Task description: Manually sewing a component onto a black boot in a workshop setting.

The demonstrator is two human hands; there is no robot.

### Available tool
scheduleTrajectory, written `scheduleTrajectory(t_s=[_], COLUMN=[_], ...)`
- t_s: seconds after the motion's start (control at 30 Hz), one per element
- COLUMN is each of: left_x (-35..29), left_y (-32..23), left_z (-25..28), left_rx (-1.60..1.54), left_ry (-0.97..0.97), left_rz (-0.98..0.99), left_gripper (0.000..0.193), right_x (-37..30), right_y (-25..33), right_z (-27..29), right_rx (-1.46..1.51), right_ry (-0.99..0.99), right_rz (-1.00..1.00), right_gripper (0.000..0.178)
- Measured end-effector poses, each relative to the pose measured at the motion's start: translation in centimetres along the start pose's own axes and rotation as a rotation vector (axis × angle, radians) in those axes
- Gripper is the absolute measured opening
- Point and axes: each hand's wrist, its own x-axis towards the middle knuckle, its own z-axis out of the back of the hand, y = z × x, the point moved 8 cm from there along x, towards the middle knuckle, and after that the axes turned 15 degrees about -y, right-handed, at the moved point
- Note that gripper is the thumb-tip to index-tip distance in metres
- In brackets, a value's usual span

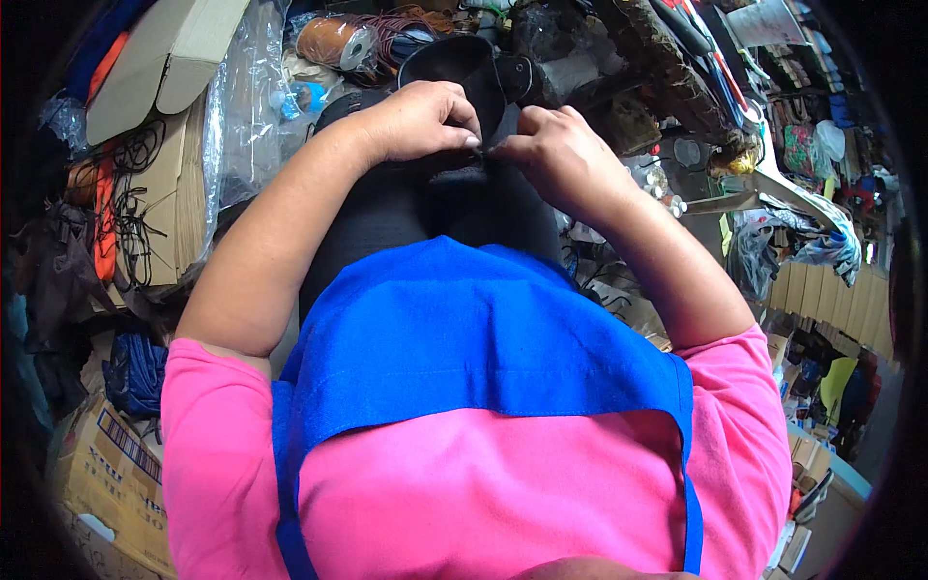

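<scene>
My left hand point(425, 121) and my right hand point(565, 159) meet above my lap, thumbs and fingers pinched and the tips almost touching. Whatever lies in the pinch is dark and too small to make out against the black trousers point(382, 227). Just beyond the fingers is a black leather-like piece point(454, 66) with a curved rim and a hollow inside. From its right side sticks out a rounded tab point(517, 77) with a small metal-looking fitting. Its lower part is hidden behind my hands.
A spool of orange-brown thread point(333, 43) lies at the far left of my knees, near tangled cords point(396, 34). Opened cardboard point(159, 77) and clear plastic sheeting point(246, 106) stand at left. Metal legs point(773, 179) and cluttered shelves point(822, 68) are at right.
</scene>
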Motion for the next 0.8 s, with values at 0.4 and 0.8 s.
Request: scheduleTrajectory(t_s=[0.4, 0.8], left_x=[-0.1, 1.1], left_y=[-0.5, -0.5], left_z=[-1.1, 0.0], left_rx=[-0.099, 0.061], left_ry=[0.167, -0.009], left_rz=[-0.023, -0.099], left_gripper=[0.041, 0.024], right_x=[-2.4, 0.5], right_y=[0.8, 0.3], right_z=[-0.6, -1.1], right_rx=[-0.071, 0.005], right_ry=[-0.07, 0.094], right_rz=[-0.025, -0.05], right_gripper=[0.024, 0.013])
